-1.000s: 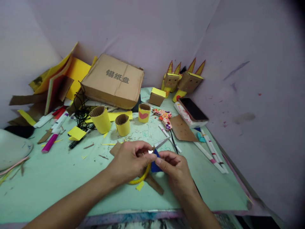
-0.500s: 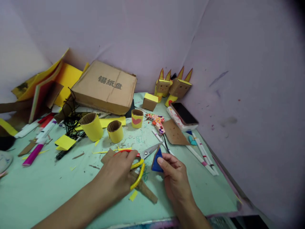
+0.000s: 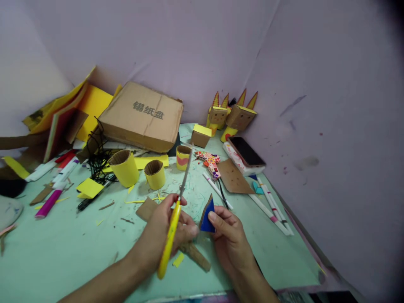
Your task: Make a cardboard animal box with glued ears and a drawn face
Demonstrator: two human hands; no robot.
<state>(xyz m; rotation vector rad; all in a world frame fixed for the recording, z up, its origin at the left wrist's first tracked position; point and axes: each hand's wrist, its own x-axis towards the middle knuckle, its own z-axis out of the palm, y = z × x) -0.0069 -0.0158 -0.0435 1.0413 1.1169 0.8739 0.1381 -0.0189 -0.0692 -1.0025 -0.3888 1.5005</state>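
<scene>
My left hand (image 3: 168,229) is closed on a pair of scissors (image 3: 170,240) with yellow handles, turned edge-on so the blades point up and away. My left fingertips reach close to a small blue-faced cardboard triangle (image 3: 208,216); whether they touch it I cannot tell. Between thumb and fingers, my right hand (image 3: 232,235) pinches that triangle by its right side, its point upward. Below my hands lie a brown cardboard strip (image 3: 197,256) and a yellow paper scrap (image 3: 178,259). Another cardboard piece (image 3: 145,209) sits partly behind my left hand.
Yellow-wrapped cardboard rings (image 3: 155,179) stand beyond my hands, before a large cardboard box (image 3: 142,113). A patterned glue gun (image 3: 211,162), a phone (image 3: 246,150) and white markers (image 3: 271,206) lie to the right. Eared cardboard figures (image 3: 241,115) stand in the corner. A purple marker (image 3: 49,204) lies left.
The scissors have swung from lying flat, blades toward the triangle, to edge-on with blades pointing up. My left fingers have extended toward the triangle. My right hand keeps its pinch.
</scene>
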